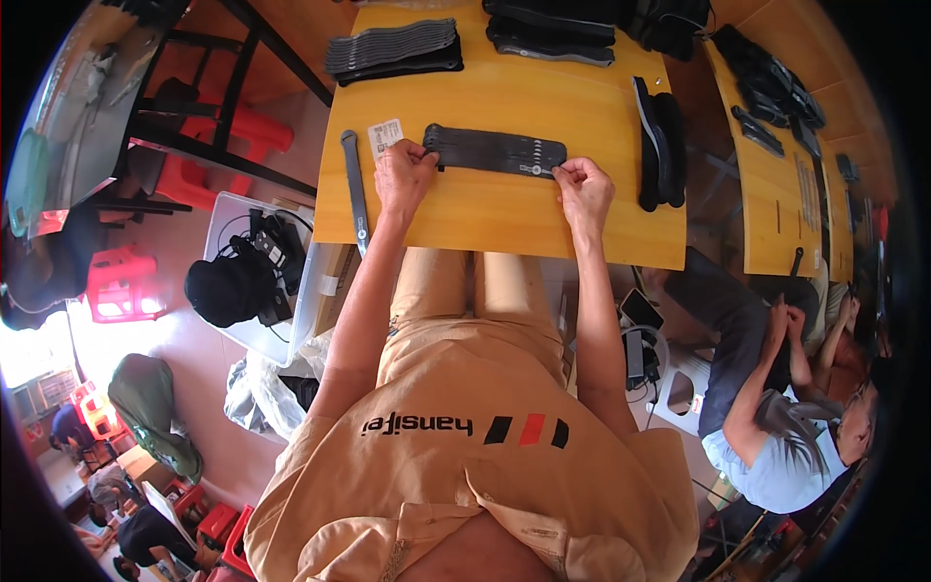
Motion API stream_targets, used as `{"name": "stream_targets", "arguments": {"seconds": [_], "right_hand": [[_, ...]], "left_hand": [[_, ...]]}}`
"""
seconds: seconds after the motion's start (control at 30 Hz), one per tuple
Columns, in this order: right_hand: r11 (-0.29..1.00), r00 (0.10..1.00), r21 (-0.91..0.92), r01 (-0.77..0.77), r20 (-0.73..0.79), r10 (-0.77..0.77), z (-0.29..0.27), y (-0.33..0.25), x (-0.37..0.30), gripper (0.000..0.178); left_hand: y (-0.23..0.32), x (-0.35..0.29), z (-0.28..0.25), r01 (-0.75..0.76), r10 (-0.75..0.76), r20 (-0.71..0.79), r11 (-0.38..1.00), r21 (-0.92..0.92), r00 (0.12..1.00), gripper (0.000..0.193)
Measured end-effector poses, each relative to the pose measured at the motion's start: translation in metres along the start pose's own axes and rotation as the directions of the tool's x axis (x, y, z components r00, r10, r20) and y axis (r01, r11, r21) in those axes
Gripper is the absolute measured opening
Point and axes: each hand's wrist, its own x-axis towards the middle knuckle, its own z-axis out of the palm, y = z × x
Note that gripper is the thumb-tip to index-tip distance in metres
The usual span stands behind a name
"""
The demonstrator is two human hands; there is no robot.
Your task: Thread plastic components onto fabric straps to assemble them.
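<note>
A row of flat black straps (495, 147) with rounded ends lies side by side on the yellow table (485, 218), a line of pale marks near its right end. At the lower left corner of the row, my left hand (405, 175) is closed with thumb and fingertips pinched on the nearest strap. My right hand (585, 189) pinches that strap's other end, beside a small pale tag. A single dark strap (353, 175) lies lengthwise left of my left hand. Just behind that hand is a white printed label (385, 134).
Stacks of black straps lie at the table's back left (393, 48), back middle (550, 34) and right side (659, 145). A white bin (225, 218) of black cables and devices stands on the left. At right, other people sit by a second yellow table (776, 204).
</note>
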Motion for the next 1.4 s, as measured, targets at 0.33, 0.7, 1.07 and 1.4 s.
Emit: {"name": "stream_targets", "arguments": {"seconds": [0.33, 0.7, 1.07, 1.4], "right_hand": [[0.997, 0.998, 0.057, -0.061, 0.012, 0.061, -0.005, -0.007, -0.002, 0.009], [0.951, 0.990, 0.307, -0.015, -0.128, 0.058, -0.026, 0.011, -0.010, 0.007], [0.535, 0.856, -0.677, 0.506, 0.316, -0.409, 0.013, 0.010, -0.024, 0.063], [0.542, 0.914, -0.736, 0.405, 0.338, -0.224, 0.016, 0.008, -0.031, 0.072]], "left_hand": [[-0.012, 0.012, 0.000, -0.001, 0.005, 0.053, 0.998, -0.063, 0.999, 0.028], [0.004, -0.014, -0.035, -0.136, 0.136, -0.046, 0.991, 0.004, 0.990, 0.034], [-0.016, -0.015, 0.010, -0.640, 0.584, 0.277, 0.620, 0.454, 0.763, 0.079], [-0.024, -0.012, 0.014, -0.591, 0.516, 0.297, 0.637, 0.494, 0.804, 0.083]]}}
